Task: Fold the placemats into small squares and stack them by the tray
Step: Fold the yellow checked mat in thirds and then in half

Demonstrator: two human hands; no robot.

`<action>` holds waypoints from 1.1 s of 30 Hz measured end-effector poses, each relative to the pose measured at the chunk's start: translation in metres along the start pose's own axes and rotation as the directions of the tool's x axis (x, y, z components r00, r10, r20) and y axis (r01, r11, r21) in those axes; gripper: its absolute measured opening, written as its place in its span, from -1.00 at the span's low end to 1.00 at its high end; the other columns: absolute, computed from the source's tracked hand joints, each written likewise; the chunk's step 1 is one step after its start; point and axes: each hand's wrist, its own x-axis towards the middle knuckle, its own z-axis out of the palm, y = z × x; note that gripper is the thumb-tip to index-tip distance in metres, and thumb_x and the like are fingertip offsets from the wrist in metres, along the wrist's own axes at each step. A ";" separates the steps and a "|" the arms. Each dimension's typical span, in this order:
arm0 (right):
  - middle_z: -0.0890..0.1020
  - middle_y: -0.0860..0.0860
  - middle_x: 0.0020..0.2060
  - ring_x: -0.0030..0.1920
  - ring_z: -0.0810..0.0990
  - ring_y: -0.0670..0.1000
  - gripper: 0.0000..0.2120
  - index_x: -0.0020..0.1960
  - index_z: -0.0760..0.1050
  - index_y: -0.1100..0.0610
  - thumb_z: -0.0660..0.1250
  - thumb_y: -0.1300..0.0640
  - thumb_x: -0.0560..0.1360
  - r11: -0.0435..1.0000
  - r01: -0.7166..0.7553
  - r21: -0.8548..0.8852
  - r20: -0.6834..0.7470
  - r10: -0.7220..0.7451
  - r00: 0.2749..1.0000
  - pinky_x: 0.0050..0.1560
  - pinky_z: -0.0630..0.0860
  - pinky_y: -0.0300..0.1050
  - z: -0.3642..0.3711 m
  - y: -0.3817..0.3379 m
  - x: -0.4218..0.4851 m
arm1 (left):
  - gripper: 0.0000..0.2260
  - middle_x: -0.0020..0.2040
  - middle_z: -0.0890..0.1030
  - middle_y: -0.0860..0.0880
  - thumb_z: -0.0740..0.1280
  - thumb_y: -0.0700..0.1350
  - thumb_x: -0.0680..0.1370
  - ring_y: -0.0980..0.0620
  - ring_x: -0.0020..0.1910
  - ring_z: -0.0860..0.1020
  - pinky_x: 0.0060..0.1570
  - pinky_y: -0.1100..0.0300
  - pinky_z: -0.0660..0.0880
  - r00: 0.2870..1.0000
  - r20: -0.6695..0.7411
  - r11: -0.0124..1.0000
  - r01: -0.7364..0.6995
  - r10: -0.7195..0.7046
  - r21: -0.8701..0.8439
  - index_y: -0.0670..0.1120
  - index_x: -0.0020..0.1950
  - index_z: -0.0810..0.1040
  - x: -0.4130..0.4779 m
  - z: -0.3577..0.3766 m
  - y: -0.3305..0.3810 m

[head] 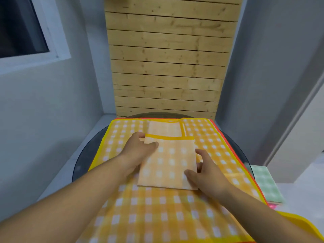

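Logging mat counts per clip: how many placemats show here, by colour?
Folded orange mat, held at its sides by both hands, pale flap behind counted with it: 1
Spread orange mat, yellow border: 1
Red-edged mat, underneath, only its edge showing: 1
Green mat, folded: 1
Pink mat, only a sliver showing: 1
Total: 5

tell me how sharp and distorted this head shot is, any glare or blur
Head view: under the wide lens the plank wall tapers downward; the whole frame is soft, the left hand and right hand slightly smeared at the folded placemat; light is flat, no strong glare.
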 end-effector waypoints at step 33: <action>0.34 -0.13 0.10 0.22 0.35 -0.03 -0.46 0.39 0.34 -0.31 0.20 -0.43 0.45 0.763 0.044 -0.645 -0.009 -0.065 0.998 0.20 0.24 -0.03 0.005 0.025 -0.012 | -0.50 0.54 0.07 0.14 -0.02 0.27 0.66 0.10 0.52 -0.04 0.43 0.09 -0.05 0.950 0.294 0.352 -0.313 0.108 0.882 0.31 0.61 0.01 -0.059 -0.028 -0.058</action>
